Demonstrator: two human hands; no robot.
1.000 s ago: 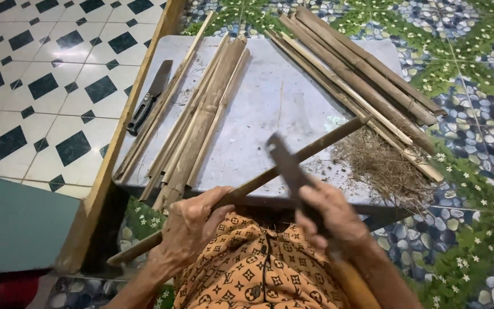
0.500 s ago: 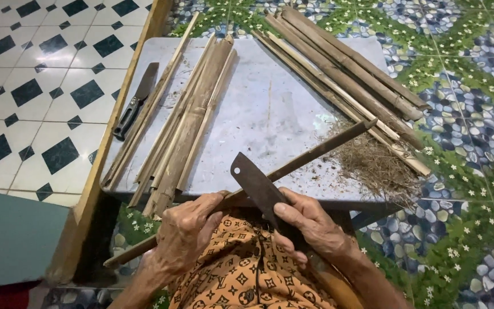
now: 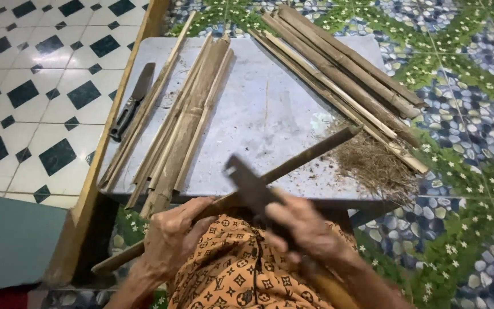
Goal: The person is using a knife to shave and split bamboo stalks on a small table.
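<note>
Left hand [image 3: 172, 237] wraps tight round the bamboo stick [image 3: 293, 163], which runs from lower left up to centre right across the table [image 3: 258, 114]. Right hand [image 3: 304, 229] clenches the knife [image 3: 253, 189] (blurred), blade on the stick at lower centre.

Right hand [image 3: 301, 229] is drawing the dark knife [image 3: 253, 189] back along the bamboo stick [image 3: 298, 160] toward the body: blade near mid-stick a second ago, now sitting low by the left hand [image 3: 172, 237]. Right hand blurred, moving closer to the left.
</note>
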